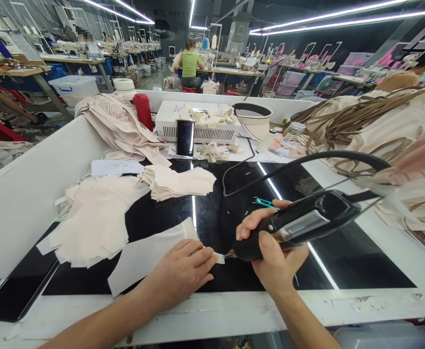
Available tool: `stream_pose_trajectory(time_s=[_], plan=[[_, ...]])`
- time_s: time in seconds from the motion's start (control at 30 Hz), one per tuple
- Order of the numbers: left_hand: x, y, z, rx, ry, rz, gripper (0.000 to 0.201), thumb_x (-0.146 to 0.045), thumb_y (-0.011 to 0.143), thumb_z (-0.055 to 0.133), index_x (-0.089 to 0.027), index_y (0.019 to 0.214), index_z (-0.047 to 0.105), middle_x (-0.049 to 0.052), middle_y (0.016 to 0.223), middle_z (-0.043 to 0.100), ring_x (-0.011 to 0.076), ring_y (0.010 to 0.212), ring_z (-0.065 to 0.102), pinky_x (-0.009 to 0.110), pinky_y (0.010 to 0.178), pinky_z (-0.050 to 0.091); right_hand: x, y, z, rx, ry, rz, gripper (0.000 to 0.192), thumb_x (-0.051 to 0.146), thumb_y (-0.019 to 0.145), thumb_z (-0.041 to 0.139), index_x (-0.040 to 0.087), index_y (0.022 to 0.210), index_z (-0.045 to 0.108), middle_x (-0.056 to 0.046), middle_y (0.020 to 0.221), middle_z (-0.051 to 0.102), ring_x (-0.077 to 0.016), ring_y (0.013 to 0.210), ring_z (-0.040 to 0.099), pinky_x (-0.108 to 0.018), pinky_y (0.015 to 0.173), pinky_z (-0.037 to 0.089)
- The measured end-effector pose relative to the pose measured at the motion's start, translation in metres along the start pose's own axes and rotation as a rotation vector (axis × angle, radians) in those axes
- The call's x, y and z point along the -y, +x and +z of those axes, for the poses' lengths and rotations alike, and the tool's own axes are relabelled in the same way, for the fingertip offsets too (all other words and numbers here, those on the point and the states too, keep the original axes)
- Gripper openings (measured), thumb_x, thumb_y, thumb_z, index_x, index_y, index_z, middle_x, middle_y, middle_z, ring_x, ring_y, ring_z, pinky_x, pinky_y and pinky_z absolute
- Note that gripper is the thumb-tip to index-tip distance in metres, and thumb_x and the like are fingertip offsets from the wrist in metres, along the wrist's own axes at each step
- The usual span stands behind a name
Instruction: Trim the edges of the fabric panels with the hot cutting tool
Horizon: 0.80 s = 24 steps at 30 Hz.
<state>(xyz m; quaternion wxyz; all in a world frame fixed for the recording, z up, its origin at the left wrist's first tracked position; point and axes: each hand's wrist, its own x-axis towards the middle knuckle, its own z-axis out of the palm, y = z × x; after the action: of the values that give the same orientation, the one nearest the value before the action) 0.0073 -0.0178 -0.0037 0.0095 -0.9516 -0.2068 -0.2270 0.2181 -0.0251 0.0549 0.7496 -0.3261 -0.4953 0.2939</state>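
My right hand [276,257] is wrapped around a black corded hand tool [296,220], its thin metal tip pointing left. That tip meets the narrow end of a pale fabric piece [145,254] lying on the glossy black board [212,223]. Beside the tip, my left hand [183,266] grips the fabric's end and presses it against the board, fingers close together; its fingertips partly hide the cloth. To the left lies a fanned pile of cream fabric pieces [92,218]. A smaller stack of cut pieces [179,182] sits behind my left hand.
Teal thread snips [265,202] lie behind the tool. A black cable [292,167] arches to the right. At the back are a vented white box [169,131], a phone [185,138] and a red cup [143,111]. Beige garments with brown straps [358,121] heap up at right.
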Motion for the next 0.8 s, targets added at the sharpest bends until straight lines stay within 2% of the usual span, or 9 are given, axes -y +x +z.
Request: stream_pose_trajectory(time_s=[0.27,0.47,0.6,0.8], plan=[[0.000,0.000,0.000,0.029,0.010,0.000,0.039,-0.035,0.110,0.081,-0.013,0.140,0.068,0.007,0.122,0.079,0.0249,0.108,0.071,0.040,0.101,0.061,0.004,-0.007,-0.003,-0.002,-0.041,-0.004,0.039,0.029,0.100,0.082,0.033,0.134,0.063,0.004,0.087,0.069,-0.0155,0.064,0.069,-0.032,0.059,0.065],[0.004,0.000,0.002,-0.093,-0.083,0.018,0.015,-0.020,0.119,0.062,-0.014,0.128,0.072,0.006,0.119,0.082,0.0223,0.109,0.075,0.040,0.107,0.063,0.004,-0.005,-0.007,0.002,-0.043,-0.007,0.040,0.029,0.098,0.085,0.032,0.132,0.064,0.004,0.087,0.070,-0.0154,0.065,0.068,-0.032,0.059,0.064],[0.010,0.002,0.002,-0.151,-0.143,0.032,0.024,-0.015,0.122,0.050,-0.012,0.124,0.073,0.007,0.119,0.083,0.0211,0.108,0.076,0.036,0.105,0.064,0.006,-0.003,-0.012,-0.006,-0.019,-0.002,0.040,0.030,0.097,0.086,0.031,0.132,0.066,0.004,0.088,0.071,-0.0159,0.066,0.068,-0.032,0.059,0.064],[0.014,0.001,0.005,-0.109,-0.195,-0.001,0.021,-0.010,0.119,0.054,-0.013,0.123,0.074,0.008,0.118,0.082,0.0201,0.108,0.076,0.035,0.103,0.065,0.010,-0.003,-0.015,-0.006,-0.030,0.009,0.039,0.033,0.095,0.088,0.032,0.129,0.068,0.004,0.086,0.071,-0.0166,0.065,0.067,-0.033,0.059,0.062]])
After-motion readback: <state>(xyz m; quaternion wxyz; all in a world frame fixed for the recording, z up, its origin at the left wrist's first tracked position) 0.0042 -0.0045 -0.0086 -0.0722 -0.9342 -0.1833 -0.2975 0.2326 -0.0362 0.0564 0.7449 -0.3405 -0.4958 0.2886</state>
